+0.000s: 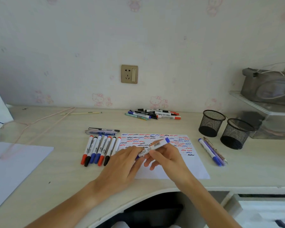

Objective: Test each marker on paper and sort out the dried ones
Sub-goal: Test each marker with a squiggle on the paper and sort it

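Observation:
A white sheet of paper (184, 168) covered with red, blue and black squiggles lies in front of me. Over it, my right hand (167, 157) grips a white marker with a blue end (156, 145), tilted with that end up and to the right. My left hand (125, 163) pinches the marker's lower end, where a blue cap shows between the fingers. Several capped markers lie in a row (99, 149) left of the paper. Another heap of markers (153, 114) sits by the wall. Three pens (211, 151) lie right of the paper.
Two black mesh cups (211, 123) (235, 134) stand at the right, beside a clear shelf with a grey bag (268, 87). Two pens (102, 131) lie above the marker row. A blank sheet (15, 163) and a pink cord (39, 122) are at the left.

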